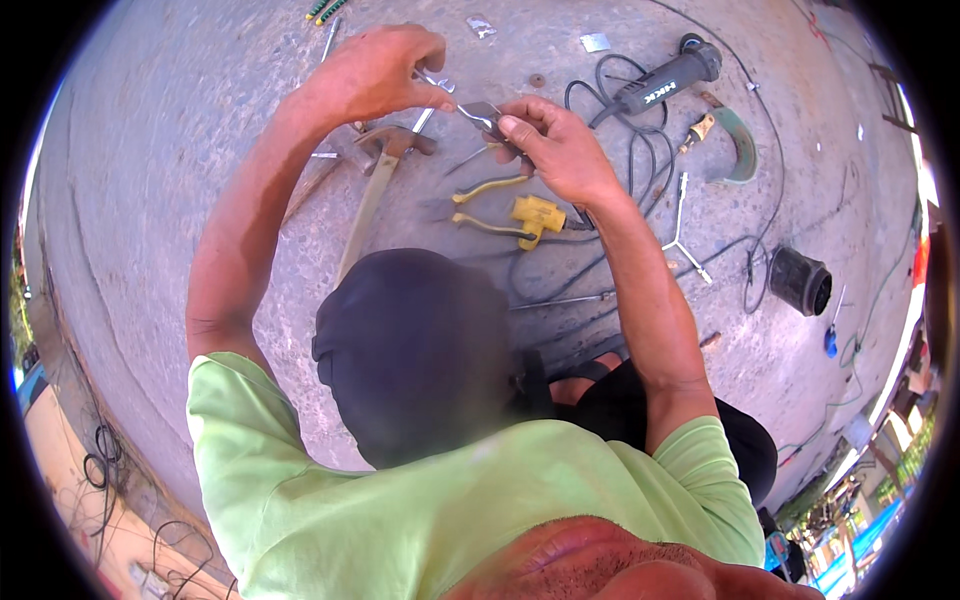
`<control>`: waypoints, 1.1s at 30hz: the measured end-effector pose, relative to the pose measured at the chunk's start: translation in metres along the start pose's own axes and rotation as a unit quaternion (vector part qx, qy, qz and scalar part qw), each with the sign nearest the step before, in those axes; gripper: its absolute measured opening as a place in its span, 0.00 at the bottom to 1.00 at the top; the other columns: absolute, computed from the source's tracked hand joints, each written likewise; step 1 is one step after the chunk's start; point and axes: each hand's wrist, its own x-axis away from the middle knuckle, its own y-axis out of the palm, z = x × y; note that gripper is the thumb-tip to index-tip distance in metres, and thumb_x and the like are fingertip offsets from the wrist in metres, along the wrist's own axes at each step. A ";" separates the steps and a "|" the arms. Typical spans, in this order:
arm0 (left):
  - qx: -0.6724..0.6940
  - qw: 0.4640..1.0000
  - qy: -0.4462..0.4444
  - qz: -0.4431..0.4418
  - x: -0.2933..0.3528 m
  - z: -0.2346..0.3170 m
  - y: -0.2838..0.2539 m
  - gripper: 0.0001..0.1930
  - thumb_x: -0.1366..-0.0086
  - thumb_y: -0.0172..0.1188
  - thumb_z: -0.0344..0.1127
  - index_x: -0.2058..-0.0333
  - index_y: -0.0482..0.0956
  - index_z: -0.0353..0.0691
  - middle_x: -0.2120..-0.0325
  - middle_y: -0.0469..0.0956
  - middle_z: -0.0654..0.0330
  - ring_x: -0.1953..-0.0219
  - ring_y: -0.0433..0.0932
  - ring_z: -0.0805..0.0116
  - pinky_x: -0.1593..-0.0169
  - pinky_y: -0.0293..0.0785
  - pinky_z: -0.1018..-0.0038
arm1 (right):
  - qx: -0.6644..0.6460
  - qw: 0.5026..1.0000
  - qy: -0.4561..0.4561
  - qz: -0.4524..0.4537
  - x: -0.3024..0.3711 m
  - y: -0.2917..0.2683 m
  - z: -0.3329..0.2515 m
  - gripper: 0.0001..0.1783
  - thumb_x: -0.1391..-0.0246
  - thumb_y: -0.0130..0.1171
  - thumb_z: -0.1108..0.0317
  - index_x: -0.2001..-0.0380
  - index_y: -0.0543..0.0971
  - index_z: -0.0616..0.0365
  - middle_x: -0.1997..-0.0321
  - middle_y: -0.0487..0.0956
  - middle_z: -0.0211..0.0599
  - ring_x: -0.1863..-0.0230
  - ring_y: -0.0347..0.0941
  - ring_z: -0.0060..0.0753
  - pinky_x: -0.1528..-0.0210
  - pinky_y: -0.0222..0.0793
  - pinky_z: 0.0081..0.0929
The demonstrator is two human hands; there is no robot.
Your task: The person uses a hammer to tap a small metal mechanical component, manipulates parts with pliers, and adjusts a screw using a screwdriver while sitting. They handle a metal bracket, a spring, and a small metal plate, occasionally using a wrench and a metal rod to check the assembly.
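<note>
My left hand (385, 75) is curled, with thumb and fingertips closed round the thin end of a slim metal piece (446, 89). The piece runs toward my right hand (550, 143), whose thumb and fingers pinch a small dark flat metal part (484, 109). I cannot tell whether the two are joined. Just below my left hand lies a hammer (370, 205) with a pale handle and rusty head. Beneath my right hand are yellow-handled pliers (492, 185) and a yellow plug-like block (538, 213). A shiny wrench-like rod (424, 120) shows partly behind the left fingertips.
To the right lie a black angle grinder (665, 80) with looped cable, a green curved guard (739, 145), a three-armed wrench (681, 230), a black cylinder (800, 281) and a blue-handled screwdriver (832, 340). Green-handled pliers (325, 11) lie at the far edge of the concrete floor (140, 200).
</note>
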 end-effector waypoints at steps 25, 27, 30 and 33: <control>0.496 0.842 -0.173 0.124 0.048 0.047 0.136 0.12 0.36 0.64 0.25 0.53 0.78 0.34 0.60 0.80 0.56 0.62 0.80 0.71 0.58 0.79 0.72 | -0.253 0.945 -0.025 0.205 -0.024 -0.007 0.002 0.15 0.28 0.52 0.60 0.50 0.75 0.61 0.55 0.85 0.45 0.59 0.85 0.32 0.67 0.80 0.26; 0.539 0.803 -0.226 0.114 0.037 0.030 0.126 0.12 0.35 0.62 0.25 0.53 0.77 0.32 0.63 0.81 0.58 0.64 0.80 0.73 0.59 0.79 0.73 | -0.248 0.947 -0.020 0.204 -0.022 -0.006 0.002 0.15 0.28 0.52 0.60 0.51 0.76 0.61 0.55 0.86 0.44 0.59 0.85 0.32 0.67 0.79 0.26; 0.512 0.809 -0.270 0.106 0.018 0.006 0.092 0.12 0.35 0.62 0.25 0.53 0.77 0.33 0.64 0.82 0.57 0.63 0.80 0.72 0.58 0.79 0.73 | -0.231 0.954 -0.015 0.190 -0.019 -0.005 0.000 0.14 0.29 0.53 0.60 0.52 0.76 0.61 0.55 0.86 0.42 0.60 0.84 0.31 0.66 0.79 0.26; 0.454 0.859 -0.201 0.122 -0.003 -0.029 0.064 0.12 0.36 0.63 0.26 0.54 0.79 0.34 0.63 0.82 0.59 0.63 0.80 0.73 0.57 0.79 0.73 | -0.217 0.963 -0.012 0.160 -0.018 0.001 -0.002 0.14 0.30 0.54 0.60 0.51 0.77 0.60 0.55 0.86 0.40 0.60 0.84 0.30 0.66 0.78 0.25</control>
